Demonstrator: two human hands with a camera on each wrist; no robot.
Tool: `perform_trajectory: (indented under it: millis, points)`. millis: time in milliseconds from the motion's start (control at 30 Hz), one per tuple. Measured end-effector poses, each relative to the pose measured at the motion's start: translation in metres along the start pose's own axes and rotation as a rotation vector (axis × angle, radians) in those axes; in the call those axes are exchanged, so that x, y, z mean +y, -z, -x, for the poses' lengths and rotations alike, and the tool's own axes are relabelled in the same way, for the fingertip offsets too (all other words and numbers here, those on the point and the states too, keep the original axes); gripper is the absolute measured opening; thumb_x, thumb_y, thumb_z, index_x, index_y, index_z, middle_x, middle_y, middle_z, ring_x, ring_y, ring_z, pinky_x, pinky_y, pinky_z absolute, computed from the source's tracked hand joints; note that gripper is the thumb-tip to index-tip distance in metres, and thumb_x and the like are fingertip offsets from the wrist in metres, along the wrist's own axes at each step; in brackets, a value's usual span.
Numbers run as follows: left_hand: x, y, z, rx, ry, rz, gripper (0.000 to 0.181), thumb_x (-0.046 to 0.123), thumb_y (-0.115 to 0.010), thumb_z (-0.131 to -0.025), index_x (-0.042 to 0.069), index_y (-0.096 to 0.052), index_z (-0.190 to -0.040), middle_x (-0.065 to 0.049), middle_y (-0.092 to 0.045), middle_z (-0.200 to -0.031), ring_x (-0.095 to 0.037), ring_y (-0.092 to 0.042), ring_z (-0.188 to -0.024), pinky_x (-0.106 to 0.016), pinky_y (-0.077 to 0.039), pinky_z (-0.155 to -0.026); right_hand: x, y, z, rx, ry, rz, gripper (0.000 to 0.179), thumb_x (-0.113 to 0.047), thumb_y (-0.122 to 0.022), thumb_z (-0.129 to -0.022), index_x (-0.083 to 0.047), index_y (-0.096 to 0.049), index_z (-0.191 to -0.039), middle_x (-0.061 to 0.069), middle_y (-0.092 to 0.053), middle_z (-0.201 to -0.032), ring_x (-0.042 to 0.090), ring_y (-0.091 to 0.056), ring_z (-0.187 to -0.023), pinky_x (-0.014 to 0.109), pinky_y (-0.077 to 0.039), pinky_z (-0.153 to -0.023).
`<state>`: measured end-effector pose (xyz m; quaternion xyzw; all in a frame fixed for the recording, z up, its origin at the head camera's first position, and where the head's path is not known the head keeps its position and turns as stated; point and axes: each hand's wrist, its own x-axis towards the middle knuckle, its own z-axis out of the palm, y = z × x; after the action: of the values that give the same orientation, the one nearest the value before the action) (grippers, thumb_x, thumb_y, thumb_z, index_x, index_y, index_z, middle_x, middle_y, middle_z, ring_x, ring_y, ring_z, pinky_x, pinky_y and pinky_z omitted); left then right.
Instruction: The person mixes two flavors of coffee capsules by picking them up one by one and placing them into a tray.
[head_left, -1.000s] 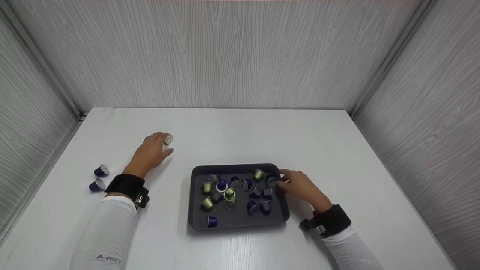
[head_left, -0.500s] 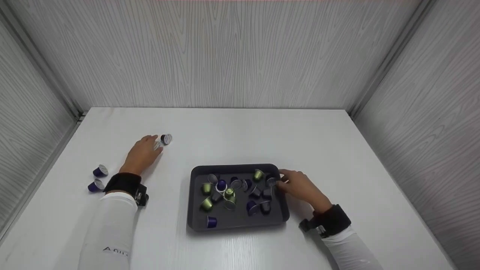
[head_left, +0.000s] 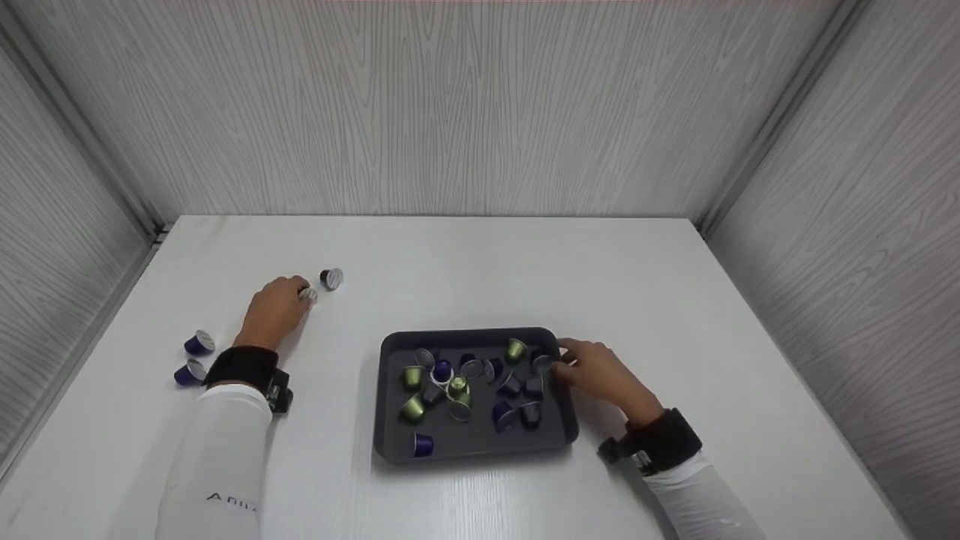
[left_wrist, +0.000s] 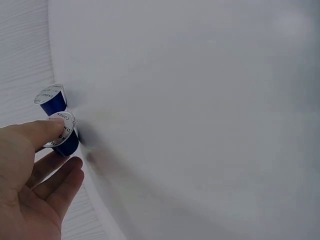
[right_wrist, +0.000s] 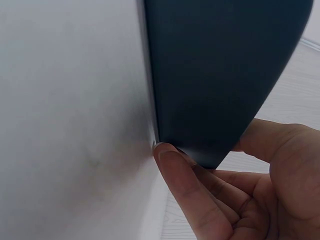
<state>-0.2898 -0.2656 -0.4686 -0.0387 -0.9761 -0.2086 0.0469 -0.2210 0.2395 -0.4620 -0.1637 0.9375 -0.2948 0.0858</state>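
Observation:
My left hand [head_left: 271,309] is at the back left of the table and pinches a blue coffee capsule [left_wrist: 69,145]. Its thumb lies on the printed white lid, with the fingers at the far side. Close beyond stands a second blue capsule [head_left: 331,278], lid tilted toward me. At the right end of a dark grey tray [head_left: 480,440], my right hand [head_left: 604,373] grips the side, thumb over the rim and fingers low on the outer wall. Green, blue and dark capsules lie jumbled in the tray, among them a green capsule [head_left: 413,408] and a blue capsule [head_left: 423,445].
Two more blue capsules lie left of my left forearm, a rear capsule [head_left: 199,343] and a front capsule [head_left: 190,372]. The white table [head_left: 637,300] is bounded by a back wall [head_left: 465,112] and panels at both sides.
My left hand has drawn back left from the farther capsule to the nearer one and now pinches it. The right hand and the tray have stayed in place.

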Motion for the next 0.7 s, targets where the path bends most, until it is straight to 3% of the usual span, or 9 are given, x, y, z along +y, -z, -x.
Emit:
perform_trajectory:
  millis: [467, 700]
  points:
    - [0.020, 0.017, 0.002, 0.006, -0.064, 0.027, 0.030, 0.008, -0.058, -0.097, -0.010, -0.058, -0.120, -0.028, -0.059, -0.107, -0.042, -0.057, -0.101, -0.054, -0.048, -0.084, 0.000, -0.001, -0.001, -0.023, -0.032, 0.001, 0.046, -0.018, -0.061, -0.093, 0.000, -0.056, -0.135, 0.013, -0.071, -0.100, 0.015, -0.068, -0.076, 0.031, -0.055, -0.063]
    - [0.035, 0.022, 0.003, -0.028, -0.063, 0.030, 0.035, 0.010, -0.059, -0.097, -0.009, -0.056, -0.126, -0.029, -0.058, -0.114, -0.044, -0.056, -0.108, -0.055, -0.048, -0.089, -0.002, -0.001, -0.002, -0.021, -0.040, 0.017, 0.046, -0.020, -0.061, -0.093, -0.004, -0.056, -0.136, 0.011, -0.071, -0.100, 0.014, -0.067, -0.075, 0.031, -0.055, -0.064]
